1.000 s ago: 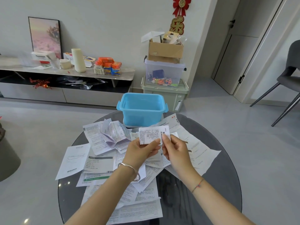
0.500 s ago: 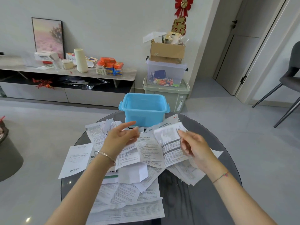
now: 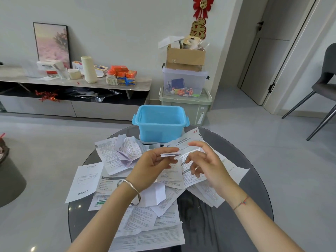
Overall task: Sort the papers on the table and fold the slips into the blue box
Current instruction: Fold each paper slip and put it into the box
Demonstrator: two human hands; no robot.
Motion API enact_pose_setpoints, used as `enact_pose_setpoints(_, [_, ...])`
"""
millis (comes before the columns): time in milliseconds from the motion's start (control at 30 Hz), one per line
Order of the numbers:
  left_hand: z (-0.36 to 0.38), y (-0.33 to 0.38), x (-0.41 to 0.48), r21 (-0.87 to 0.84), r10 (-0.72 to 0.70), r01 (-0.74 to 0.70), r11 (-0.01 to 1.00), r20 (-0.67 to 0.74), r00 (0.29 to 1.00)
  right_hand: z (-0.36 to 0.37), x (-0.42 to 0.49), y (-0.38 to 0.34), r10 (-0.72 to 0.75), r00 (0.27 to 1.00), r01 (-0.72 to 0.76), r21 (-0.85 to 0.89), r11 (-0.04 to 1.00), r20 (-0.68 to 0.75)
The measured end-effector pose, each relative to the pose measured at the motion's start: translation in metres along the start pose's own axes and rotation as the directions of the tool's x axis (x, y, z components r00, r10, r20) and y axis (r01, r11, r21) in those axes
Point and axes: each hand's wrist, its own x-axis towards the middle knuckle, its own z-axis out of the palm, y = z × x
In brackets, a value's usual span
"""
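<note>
A blue box (image 3: 160, 130) stands open at the far side of the round dark glass table (image 3: 220, 226). Printed papers (image 3: 145, 224) lie scattered and overlapping in front of it. Above the pile, my left hand (image 3: 151, 167) pinches a small folded white slip (image 3: 171, 154) at its left end, seen nearly edge-on. My right hand (image 3: 206, 165) is at the slip's right end, its fingertips pinching it there. Both hands are just in front of the box. I see nothing inside the box.
A grey chair (image 3: 325, 82) stands at the far right. Stacked storage bins and a cardboard carton (image 3: 185, 91) sit behind the table by the wall. A low cabinet (image 3: 72, 86) with small items runs along the left. A dark round object (image 3: 9, 180) is on the floor at left.
Half a second ago my left hand was stretched toward the box and my right hand held a larger sheet. Now both hands have come together on a small folded slip.
</note>
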Motion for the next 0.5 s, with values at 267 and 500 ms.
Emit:
enact_pose_setpoints(267, [0.0054, -0.0009, -0.0024, 0.073, 0.086, -0.091, 0.993, 0.073, 0.994, 0.0035, -0.0009, 0.0027, -0.142, 0.990, 0.142, -0.041, 0.989, 0.010])
enact_pose_setpoints(500, [0.0047, -0.0011, -0.0007, -0.176, 0.043, -0.066, 0.982, -0.129, 0.991, 0.0018, -0.0025, -0.0029, -0.146, 0.989, 0.148, 0.064, 0.987, -0.035])
